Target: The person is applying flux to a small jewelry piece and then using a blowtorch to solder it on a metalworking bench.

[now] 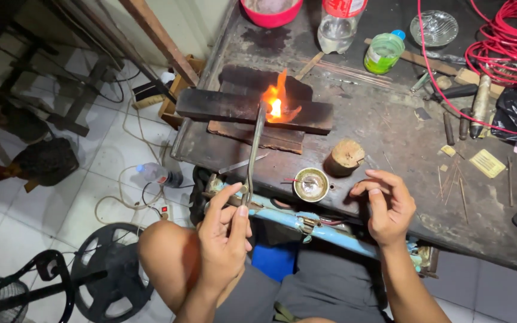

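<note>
My left hand grips the rear end of a long thin metal torch. Its tip points at an orange flame burning on a charred dark block on the workbench. My right hand hovers near the bench's front edge, fingers curled, thumb and forefinger pinched together; whether something small sits between them is too fine to see. Between my hands stands a small round metal bowl with a thin rod across it. A short wooden stump stands just behind the bowl.
A dirty dark workbench carries a plastic bottle, a green cup, a red bowl, a glass dish, red wire coils and hand tools. On the tiled floor at left lie a fan, cables and a bottle.
</note>
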